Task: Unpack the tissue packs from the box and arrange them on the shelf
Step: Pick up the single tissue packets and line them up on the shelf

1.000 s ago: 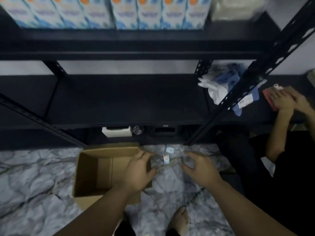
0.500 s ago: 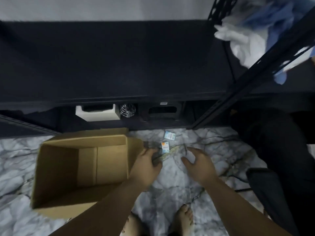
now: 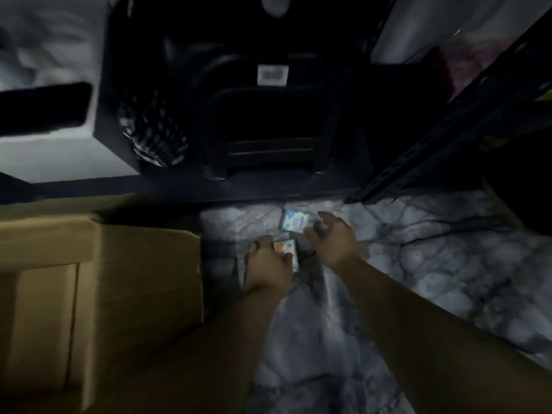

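Two small tissue packs lie on the marble floor just in front of the black shelf. My left hand (image 3: pixel 267 265) curls round the nearer pack (image 3: pixel 288 249), which shows an orange and blue print. The farther pack (image 3: pixel 294 221) is blue and white; my right hand (image 3: pixel 334 239) reaches it with fingers bent at its right edge, and the blur hides whether they grip it. The open cardboard box (image 3: pixel 98 279) stands to the left of my left hand, its inside dark.
Under the shelf's lowest board sit a black plastic crate (image 3: pixel 268 121) with a barcode label and a white container (image 3: pixel 59 153) at the left. A slanted black shelf post (image 3: pixel 448 138) comes down at the right. Marble floor (image 3: pixel 448 264) spreads right of my arms.
The view dropped low and close to the floor. Both hands moved forward onto the tissue packs; my left hand took hold of the nearer one.
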{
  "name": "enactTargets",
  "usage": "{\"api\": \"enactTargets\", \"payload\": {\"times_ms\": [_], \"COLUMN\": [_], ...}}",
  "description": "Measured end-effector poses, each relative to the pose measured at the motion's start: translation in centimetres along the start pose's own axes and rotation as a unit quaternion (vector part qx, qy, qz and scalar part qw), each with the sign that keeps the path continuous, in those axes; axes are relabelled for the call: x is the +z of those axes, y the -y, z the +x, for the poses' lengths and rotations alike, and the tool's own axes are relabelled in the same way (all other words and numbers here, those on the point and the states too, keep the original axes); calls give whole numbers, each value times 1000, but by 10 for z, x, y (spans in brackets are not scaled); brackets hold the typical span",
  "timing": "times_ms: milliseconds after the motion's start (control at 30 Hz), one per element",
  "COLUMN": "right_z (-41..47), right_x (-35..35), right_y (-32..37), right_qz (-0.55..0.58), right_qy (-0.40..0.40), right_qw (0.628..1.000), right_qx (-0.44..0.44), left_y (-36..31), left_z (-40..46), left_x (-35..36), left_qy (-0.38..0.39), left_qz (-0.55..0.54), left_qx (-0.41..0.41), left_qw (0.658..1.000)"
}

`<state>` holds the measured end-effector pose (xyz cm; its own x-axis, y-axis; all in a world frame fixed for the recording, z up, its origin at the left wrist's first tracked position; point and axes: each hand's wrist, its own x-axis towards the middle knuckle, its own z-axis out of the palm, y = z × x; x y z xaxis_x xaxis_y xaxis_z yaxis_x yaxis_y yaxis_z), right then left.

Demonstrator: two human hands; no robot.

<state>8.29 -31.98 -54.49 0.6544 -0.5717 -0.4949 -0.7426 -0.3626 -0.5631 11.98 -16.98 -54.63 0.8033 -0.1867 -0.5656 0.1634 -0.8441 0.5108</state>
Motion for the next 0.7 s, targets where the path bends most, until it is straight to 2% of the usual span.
{"api": "enactTargets", "payload": {"times_ms": [100, 200, 300, 400, 533, 700], "right_z": [31, 49, 58, 58, 38, -16], "right_x": [30, 47, 51, 48, 41, 8], "right_y": [-13, -24, -33, -37, -33, -10], "right_qz": [9, -10, 0, 52, 167, 288], "right_qy": [-23, -52, -53, -49, -27, -66], "right_qw": [1000, 998, 998, 997, 986, 955], "right_qx": [4, -22, -39, -32, -7, 15], "left_y": [10, 17, 24, 27, 22, -3], "left_z": [22, 35, 46, 44, 27, -26], "left_x": [30, 49, 56, 52, 43, 9], "left_qy": [-20, -45, -55, -58, -55, -55], "left_qz": [-9, -9, -101, -172, -282, -349], "left_qx": [-36, -38, -37, -59, -119, -140], "left_qw": [999, 998, 993, 982, 950, 925]}}
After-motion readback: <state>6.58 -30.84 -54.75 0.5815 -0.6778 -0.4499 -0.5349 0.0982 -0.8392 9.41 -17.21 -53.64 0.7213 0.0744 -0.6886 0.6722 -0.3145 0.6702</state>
